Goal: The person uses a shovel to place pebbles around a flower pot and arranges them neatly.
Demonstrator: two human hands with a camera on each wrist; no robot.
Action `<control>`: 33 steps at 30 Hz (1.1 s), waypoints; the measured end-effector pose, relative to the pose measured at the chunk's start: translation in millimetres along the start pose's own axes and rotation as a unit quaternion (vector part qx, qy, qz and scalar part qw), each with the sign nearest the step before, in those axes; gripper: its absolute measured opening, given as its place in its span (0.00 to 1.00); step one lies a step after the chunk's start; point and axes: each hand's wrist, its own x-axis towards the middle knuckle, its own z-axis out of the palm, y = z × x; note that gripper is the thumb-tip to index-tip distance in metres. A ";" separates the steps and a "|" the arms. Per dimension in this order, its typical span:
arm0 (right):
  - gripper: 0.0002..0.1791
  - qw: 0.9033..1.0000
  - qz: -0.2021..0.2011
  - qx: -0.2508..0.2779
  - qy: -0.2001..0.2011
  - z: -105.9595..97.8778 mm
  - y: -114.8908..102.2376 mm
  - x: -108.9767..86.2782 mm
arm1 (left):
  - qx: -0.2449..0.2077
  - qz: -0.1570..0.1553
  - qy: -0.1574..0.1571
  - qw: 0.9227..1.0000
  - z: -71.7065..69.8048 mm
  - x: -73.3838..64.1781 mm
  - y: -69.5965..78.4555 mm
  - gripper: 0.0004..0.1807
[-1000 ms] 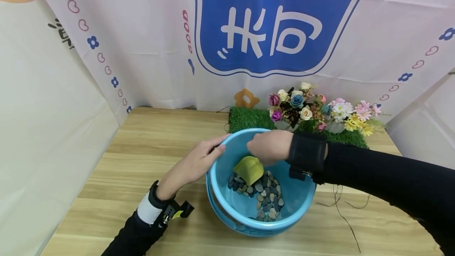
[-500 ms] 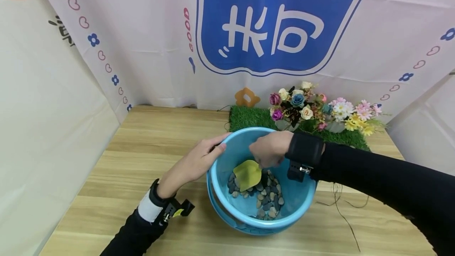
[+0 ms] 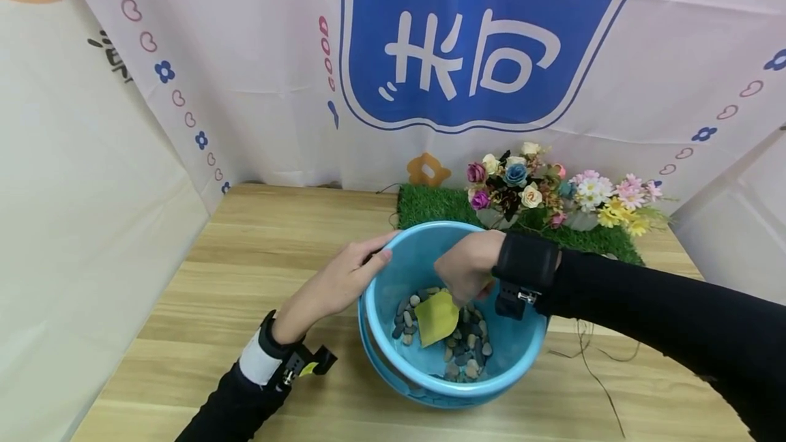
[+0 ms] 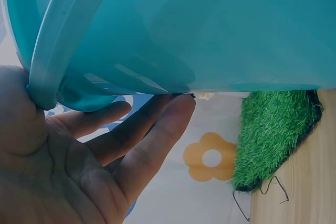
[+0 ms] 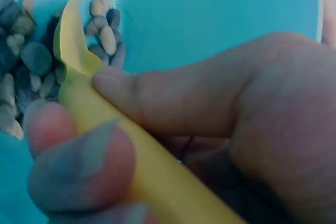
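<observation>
A light blue bucket (image 3: 456, 389) stands on the wooden table with grey and tan pebbles (image 3: 470, 359) on its floor. My left hand (image 3: 334, 283) holds the bucket at its left edge, thumb on the rim; in the left wrist view its fingers (image 4: 157, 145) touch the outer wall near the handle (image 4: 65, 30). Inside the bucket, my right hand (image 3: 469, 263) grips a small yellow shovel (image 3: 437, 319) by its handle. The blade lies tilted among the pebbles. In the right wrist view, thumb and fingers wrap the round yellow handle (image 5: 168, 177).
Behind the bucket lies a green artificial turf mat (image 3: 432, 203), bearing flower arrangements (image 3: 516, 183). Thin dark strings (image 3: 592, 370) lie on the table (image 3: 258, 251) to the right. A printed cloth (image 3: 276, 53) hangs behind the table.
My right hand has moved slightly right and toward me, lower in the bucket. The shovel's blade has turned and shifted across the pebbles, exposing some on the left. My left hand stays put.
</observation>
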 end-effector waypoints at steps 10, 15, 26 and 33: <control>0.25 1.000 -0.018 0.020 -0.013 1.7 -6.5 -2.6 | 0.002 -0.006 0.004 1.000 -0.3 -0.6 -1.5 0.23; 0.26 0.996 -0.076 0.052 -0.011 3.2 1.4 0.2 | 0.004 -0.006 0.005 1.000 -0.5 -0.7 -3.0 0.23; 0.24 0.981 -0.183 0.070 0.002 23.8 34.9 50.7 | 0.010 -0.005 0.005 1.000 0.1 -1.5 -3.2 0.23; 0.20 0.979 -0.189 0.076 0.007 25.2 42.4 56.2 | 0.007 -0.008 0.004 1.000 0.4 1.4 0.4 0.22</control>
